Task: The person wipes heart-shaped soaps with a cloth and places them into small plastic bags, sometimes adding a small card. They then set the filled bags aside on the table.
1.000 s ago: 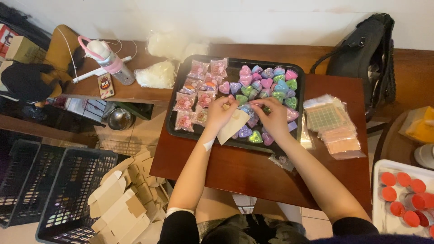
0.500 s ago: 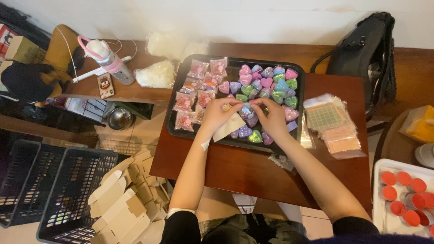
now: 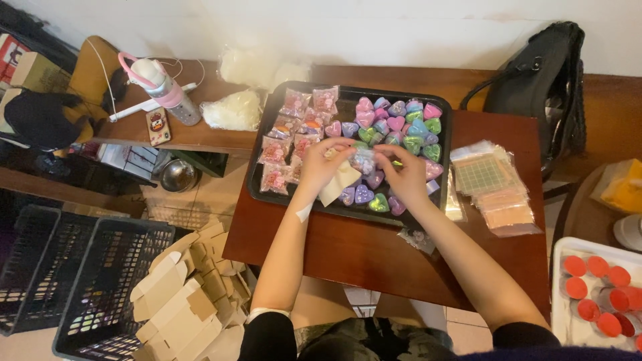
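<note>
together, our left hand [image 3: 326, 162] and right hand [image 3: 403, 175] meet over a small clear bag [image 3: 363, 160], both sets of fingers pinched shut on it above the middle of the black tray [image 3: 259, 175]. around it lie loose heart-shaped pieces [image 3: 396, 124] in pink, purple and green, with bagged ones [image 3: 294, 103] on the tray's left side. the tray rests on the dark wooden counter [image 3: 374, 251]. right of it sits a stack of clear packets [image 3: 493, 187]; far left stands a pink-capped bottle [image 3: 164, 90].
</note>
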